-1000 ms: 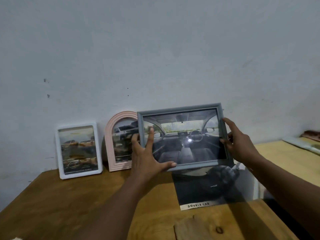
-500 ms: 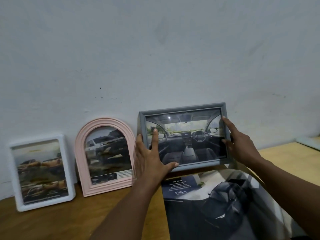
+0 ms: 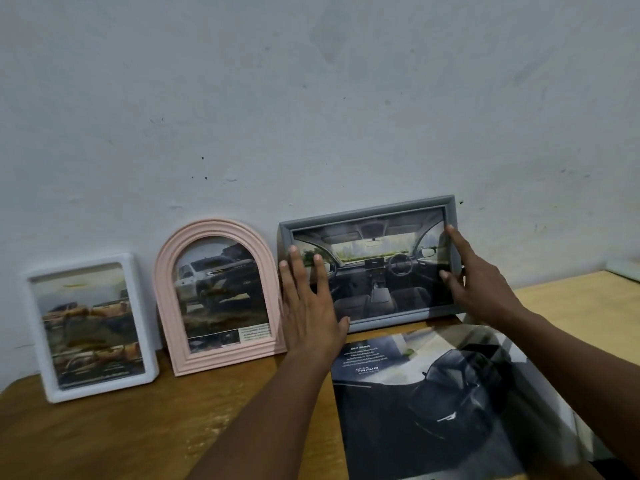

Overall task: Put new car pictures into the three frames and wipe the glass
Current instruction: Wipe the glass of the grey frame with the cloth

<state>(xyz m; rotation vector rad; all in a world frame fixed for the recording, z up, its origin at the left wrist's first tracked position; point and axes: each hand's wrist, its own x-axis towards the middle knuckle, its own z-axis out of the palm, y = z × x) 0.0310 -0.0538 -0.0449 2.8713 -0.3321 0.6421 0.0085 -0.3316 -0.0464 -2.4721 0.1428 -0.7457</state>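
Note:
Three picture frames stand in a row against the wall on the wooden table [image 3: 138, 438]. A white rectangular frame [image 3: 90, 327] is at the left and a pink arched frame [image 3: 221, 296] in the middle, each with a car picture. At the right stands a grey landscape frame [image 3: 377, 271] showing a car interior. My left hand [image 3: 308, 306] lies flat on its left end, fingers straight on the glass, thumb at the bottom edge. My right hand [image 3: 481, 285] touches its right edge with straight fingers.
A dark car brochure page [image 3: 433, 393] lies flat on the table just in front of the grey frame. A lighter tabletop [image 3: 571, 306] adjoins at the right, with a pale object at its far edge. The plain wall [image 3: 311, 116] backs everything.
The grey frame went from held up in the air to standing on the table against the wall beside the pink frame. Both hands stayed on its ends. The view closed in.

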